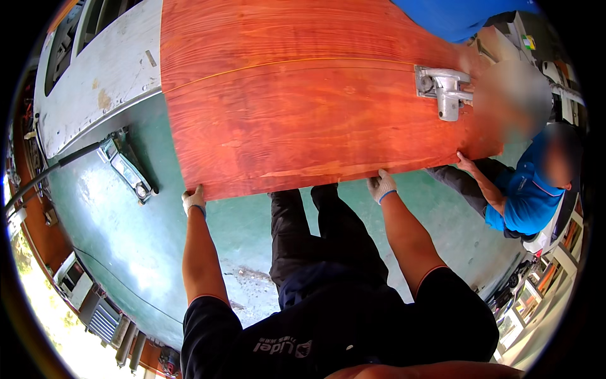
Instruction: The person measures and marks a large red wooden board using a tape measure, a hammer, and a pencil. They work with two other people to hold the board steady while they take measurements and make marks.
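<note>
A large red-orange plywood board (284, 126) stretches out in front of me. My left hand (194, 200), in a pale knit glove, is closed on its near left corner. Farther right along the same near edge, my right hand (381, 186), gloved alike, grips the board with the thumb on top. A thin yellow line (303, 59) crosses the board from left to right. At that line's right end a silver circular saw (444, 88) rests on the board, with another person's hand at its handle.
One person in a blue shirt (527, 196) holds the near right edge; another blue garment (448, 19) shows at the far side. A pale metal panel with openings (104, 76) lies left. Below it, a floor jack (129, 170) with a long handle stands on the green floor (113, 240).
</note>
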`<move>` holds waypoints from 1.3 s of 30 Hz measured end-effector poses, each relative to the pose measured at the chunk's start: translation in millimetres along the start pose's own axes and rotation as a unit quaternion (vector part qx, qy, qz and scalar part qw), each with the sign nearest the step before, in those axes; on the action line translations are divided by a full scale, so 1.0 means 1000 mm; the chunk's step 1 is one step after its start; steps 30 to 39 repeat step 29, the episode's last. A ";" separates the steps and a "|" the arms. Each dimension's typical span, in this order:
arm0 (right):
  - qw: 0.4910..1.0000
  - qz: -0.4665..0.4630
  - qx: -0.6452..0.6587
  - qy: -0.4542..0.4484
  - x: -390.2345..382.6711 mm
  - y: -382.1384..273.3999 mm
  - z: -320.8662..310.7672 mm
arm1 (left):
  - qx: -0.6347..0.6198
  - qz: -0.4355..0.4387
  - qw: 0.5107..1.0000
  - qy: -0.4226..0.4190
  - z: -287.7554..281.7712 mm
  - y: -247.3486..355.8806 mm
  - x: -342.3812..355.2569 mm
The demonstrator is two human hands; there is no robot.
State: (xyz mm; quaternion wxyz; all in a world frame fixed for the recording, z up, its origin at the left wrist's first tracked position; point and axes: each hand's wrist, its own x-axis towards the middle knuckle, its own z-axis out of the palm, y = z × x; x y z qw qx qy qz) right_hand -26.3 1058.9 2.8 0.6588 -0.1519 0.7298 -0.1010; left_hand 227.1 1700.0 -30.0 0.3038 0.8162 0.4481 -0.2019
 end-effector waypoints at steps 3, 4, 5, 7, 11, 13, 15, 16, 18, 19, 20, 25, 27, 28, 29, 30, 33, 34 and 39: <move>1.000 -0.005 0.005 -0.011 0.004 0.000 -0.006 | 0.015 -0.003 1.000 -0.012 -0.001 0.001 -0.005; 1.000 0.005 0.009 -0.029 0.007 0.000 -0.007 | -0.006 -0.011 1.000 -0.020 -0.001 0.001 -0.009; 0.999 0.005 0.012 -0.032 0.009 0.000 -0.008 | -0.007 -0.006 1.000 -0.007 0.000 0.004 -0.014; 0.999 0.004 0.015 -0.040 0.011 -0.001 -0.011 | -0.027 -0.002 1.000 0.000 0.001 0.010 -0.023; 1.000 0.001 0.019 -0.010 0.010 0.006 -0.001 | -0.063 -0.018 0.998 -0.020 0.001 0.014 -0.021; 1.000 -0.005 0.012 0.019 0.006 0.011 0.006 | -0.107 -0.017 0.994 -0.027 0.003 0.012 -0.014; 1.000 -0.004 0.002 0.022 -0.002 0.008 0.008 | -0.131 -0.025 0.991 -0.022 0.004 0.008 -0.013; 0.999 -0.007 -0.003 0.038 -0.002 0.011 0.012 | -0.129 -0.011 0.991 -0.023 0.006 0.006 -0.007; 1.000 -0.004 0.000 0.024 -0.002 0.016 0.017 | -0.114 0.000 0.993 -0.017 0.008 0.002 0.002; 0.999 -0.009 -0.001 0.039 -0.003 0.017 0.019 | -0.103 0.005 0.995 0.012 0.010 0.000 0.003; 1.000 -0.003 0.007 0.020 -0.003 0.018 0.020 | -0.092 0.009 0.995 0.041 0.014 -0.001 0.004; 0.999 0.001 0.033 0.015 -0.004 0.010 0.018 | -0.287 -0.151 0.942 0.082 0.046 0.001 -0.027; 0.999 0.006 0.032 -0.005 -0.003 0.006 0.013 | -0.437 -0.188 0.878 -0.046 0.061 0.000 -0.044; 0.999 0.003 0.033 0.003 -0.002 0.004 0.010 | -0.507 -0.202 0.831 -0.105 0.075 -0.008 -0.063; 0.999 0.004 0.044 0.000 -0.001 -0.001 0.005 | -0.506 -0.198 0.832 -0.107 0.075 -0.002 -0.070; 0.999 0.004 0.044 0.000 -0.001 -0.001 0.005 | -0.506 -0.198 0.832 -0.107 0.075 -0.002 -0.070; 0.999 0.004 0.044 0.000 -0.001 -0.001 0.005 | -0.506 -0.198 0.832 -0.107 0.075 -0.002 -0.070; 0.999 0.004 0.044 0.000 -0.001 -0.001 0.005 | -0.506 -0.198 0.832 -0.107 0.075 -0.002 -0.070; 0.999 0.004 0.044 0.000 -0.001 -0.001 0.005 | -0.506 -0.198 0.832 -0.107 0.075 -0.002 -0.070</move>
